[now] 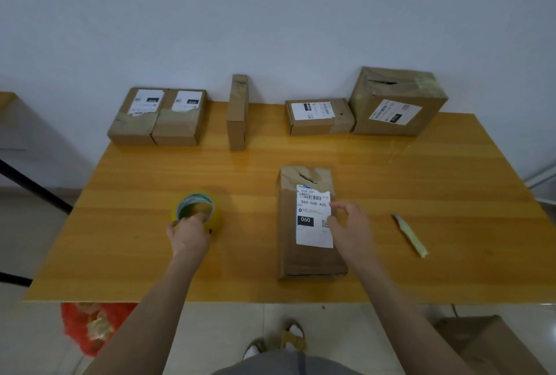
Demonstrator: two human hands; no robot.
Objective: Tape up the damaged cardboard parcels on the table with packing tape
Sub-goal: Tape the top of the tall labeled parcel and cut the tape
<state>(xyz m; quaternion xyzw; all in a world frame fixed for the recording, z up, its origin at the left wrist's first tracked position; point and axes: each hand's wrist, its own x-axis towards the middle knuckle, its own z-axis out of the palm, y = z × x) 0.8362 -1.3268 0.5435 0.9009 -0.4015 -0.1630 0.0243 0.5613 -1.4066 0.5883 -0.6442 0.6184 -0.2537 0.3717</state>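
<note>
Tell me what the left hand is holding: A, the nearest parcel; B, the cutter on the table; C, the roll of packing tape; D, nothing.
C: the left hand grips the roll of packing tape, fingers curled over its near rim; the cutter lies untouched.

The yellowish roll of packing tape (197,209) sits on the table (421,170) with its hole facing up, left of the near parcel (310,257). That long brown parcel lies flat, white label up, torn near its far end. Along the far edge are two labelled parcels (135,126) touching, a narrow parcel (237,116) on edge, a low parcel (319,122), and a big parcel (397,110) slit on top.
</note>
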